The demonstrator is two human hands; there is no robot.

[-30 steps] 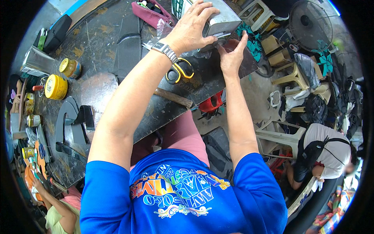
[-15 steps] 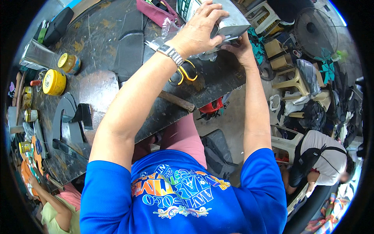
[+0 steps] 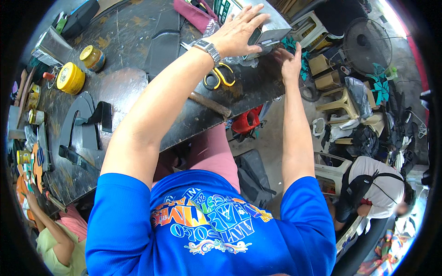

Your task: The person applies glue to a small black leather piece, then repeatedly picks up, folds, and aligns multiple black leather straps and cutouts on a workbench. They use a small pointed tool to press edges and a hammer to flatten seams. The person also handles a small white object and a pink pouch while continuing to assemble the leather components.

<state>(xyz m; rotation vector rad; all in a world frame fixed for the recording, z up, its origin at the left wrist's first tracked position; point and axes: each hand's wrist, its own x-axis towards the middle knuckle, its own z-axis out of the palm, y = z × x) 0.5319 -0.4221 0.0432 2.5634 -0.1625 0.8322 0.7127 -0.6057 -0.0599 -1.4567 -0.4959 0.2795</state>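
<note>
while flat, left hand (image 3: 239, 31) atop grey box (image 3: 271, 25)

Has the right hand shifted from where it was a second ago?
Yes. The right hand has slid off the grey box towards the dark workbench's right edge.

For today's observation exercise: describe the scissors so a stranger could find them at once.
Start at the dark workbench. Follow the left hand back to its silver wristwatch; the scissors lie just beneath. Their yellow-and-black looped handles set them apart from the wooden-handled hammer nearby.
</note>
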